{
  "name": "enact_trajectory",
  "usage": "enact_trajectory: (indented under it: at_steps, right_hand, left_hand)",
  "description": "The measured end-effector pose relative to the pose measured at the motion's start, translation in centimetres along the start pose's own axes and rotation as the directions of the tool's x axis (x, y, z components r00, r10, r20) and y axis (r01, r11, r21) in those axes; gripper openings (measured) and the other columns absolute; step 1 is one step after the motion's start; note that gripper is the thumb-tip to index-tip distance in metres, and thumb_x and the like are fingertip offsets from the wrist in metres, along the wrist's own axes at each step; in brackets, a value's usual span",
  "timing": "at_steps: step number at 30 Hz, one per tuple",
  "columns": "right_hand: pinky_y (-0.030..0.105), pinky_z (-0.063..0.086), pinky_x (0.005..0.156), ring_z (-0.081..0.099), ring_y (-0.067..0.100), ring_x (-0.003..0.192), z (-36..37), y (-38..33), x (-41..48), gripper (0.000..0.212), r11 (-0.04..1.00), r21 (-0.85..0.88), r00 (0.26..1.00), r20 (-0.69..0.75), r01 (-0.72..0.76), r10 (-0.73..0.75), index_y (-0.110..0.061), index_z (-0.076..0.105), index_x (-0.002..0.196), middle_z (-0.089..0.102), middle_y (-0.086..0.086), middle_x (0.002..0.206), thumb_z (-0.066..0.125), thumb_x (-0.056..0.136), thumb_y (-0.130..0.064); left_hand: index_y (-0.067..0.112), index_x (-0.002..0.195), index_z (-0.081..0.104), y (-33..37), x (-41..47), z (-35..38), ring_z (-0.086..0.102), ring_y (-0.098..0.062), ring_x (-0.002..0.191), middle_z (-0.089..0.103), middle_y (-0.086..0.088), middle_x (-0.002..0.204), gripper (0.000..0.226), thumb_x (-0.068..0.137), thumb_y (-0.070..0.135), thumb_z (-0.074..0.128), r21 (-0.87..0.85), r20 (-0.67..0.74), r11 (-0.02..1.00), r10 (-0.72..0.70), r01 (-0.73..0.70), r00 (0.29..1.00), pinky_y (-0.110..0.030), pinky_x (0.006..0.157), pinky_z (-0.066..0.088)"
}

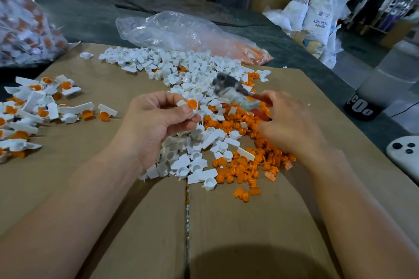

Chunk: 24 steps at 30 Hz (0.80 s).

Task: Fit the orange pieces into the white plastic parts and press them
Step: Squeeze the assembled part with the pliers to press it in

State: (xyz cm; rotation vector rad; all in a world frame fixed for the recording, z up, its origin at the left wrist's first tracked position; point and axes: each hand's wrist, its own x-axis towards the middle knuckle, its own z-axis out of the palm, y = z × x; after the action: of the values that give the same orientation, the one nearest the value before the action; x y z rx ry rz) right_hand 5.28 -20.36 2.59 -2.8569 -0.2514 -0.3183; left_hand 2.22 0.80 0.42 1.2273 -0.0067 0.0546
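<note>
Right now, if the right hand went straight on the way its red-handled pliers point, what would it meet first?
Probably the heap of loose white plastic parts beyond the blurred head of the red-handled pliers, which the right hand aims up and left. Its height above the heap is unclear.

lit brightly and evenly from overhead, without harsh contrast. throws a soft round shadow onto the near edge of the cardboard point(249, 256) and faint ones beside both forearms. glints mildly off the crumpled clear bag point(172, 29) far centre. smears the red-handled tool point(235, 90) with motion blur and softens the right hand point(292, 124) gripping it. renders the left hand point(156, 120) and the white part point(181, 103) pinched in it crisp. blurs the bag of parts point(22, 18) far left. stretches and bends lines toward the edges. washes out slightly far right.
</note>
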Motion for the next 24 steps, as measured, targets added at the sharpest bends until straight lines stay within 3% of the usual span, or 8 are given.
enact_trajectory:
  at_steps: [3,5,8,13,20,24]
  right_hand:
    - [0.027,0.036,0.073,0.042,0.01,0.091,-0.3,-0.4,-0.3,0.048,0.992,0.116,0.99,-0.133,0.058,-0.043,-0.017,0.049,0.127,0.045,-0.007,0.098,0.057,0.08,-0.01]
    - [0.025,0.034,0.071,0.042,0.007,0.09,-0.4,-0.8,-0.6,0.045,0.983,0.139,0.981,-0.17,0.116,-0.092,-0.018,0.051,0.125,0.045,-0.009,0.096,0.058,0.082,-0.012]
    - [0.024,0.035,0.081,0.044,0.009,0.102,-0.1,-1.5,-1.0,0.049,0.974,0.156,0.984,-0.09,0.166,-0.154,-0.021,0.048,0.129,0.047,-0.008,0.105,0.059,0.082,-0.016]
    - [0.026,0.032,0.093,0.04,0.013,0.119,0.1,-2.1,-1.2,0.058,0.964,0.181,0.98,-0.005,0.194,-0.197,-0.024,0.04,0.136,0.045,-0.002,0.13,0.056,0.081,-0.016]
    - [0.027,0.029,0.098,0.032,0.013,0.125,0.1,-2.2,-1.4,0.063,0.968,0.153,0.976,0.061,0.198,-0.21,-0.024,0.033,0.141,0.039,-0.002,0.137,0.055,0.082,-0.019]
    - [0.022,0.027,0.092,0.036,0.012,0.119,0.2,-2.1,-1.3,0.058,0.964,0.165,0.973,0.072,0.207,-0.221,-0.023,0.039,0.138,0.044,-0.002,0.127,0.056,0.082,-0.018]
  left_hand:
    - [0.004,0.072,0.057,-0.1,0.2,-0.1,0.068,-0.016,0.06,0.064,-0.002,0.055,0.01,0.077,-0.004,0.06,-0.025,-0.036,0.999,0.033,-0.034,0.999,-0.017,0.051,0.052]
    - [0.006,0.071,0.057,-0.1,0.3,0.0,0.067,-0.016,0.06,0.064,-0.001,0.056,0.007,0.071,0.004,0.064,-0.03,-0.049,0.997,0.065,-0.066,0.997,-0.018,0.051,0.052]
    - [0.009,0.07,0.058,-0.1,0.3,0.1,0.067,-0.014,0.06,0.064,0.003,0.057,0.014,0.061,0.014,0.067,-0.016,-0.077,0.993,0.119,-0.121,0.99,-0.018,0.051,0.052]
    - [0.012,0.071,0.057,0.1,0.5,0.1,0.066,-0.01,0.059,0.065,0.006,0.057,0.014,0.062,0.018,0.066,-0.005,-0.129,0.978,0.204,-0.207,0.97,-0.017,0.051,0.051]
    - [0.016,0.069,0.059,0.0,0.5,0.2,0.065,-0.009,0.059,0.067,0.006,0.061,0.009,0.064,0.018,0.066,0.007,-0.117,0.968,0.25,-0.25,0.961,-0.018,0.052,0.051]
    - [0.015,0.069,0.059,-0.1,0.4,0.2,0.065,-0.008,0.059,0.067,0.006,0.061,0.009,0.063,0.015,0.065,0.009,-0.109,0.967,0.253,-0.254,0.961,-0.018,0.052,0.051]
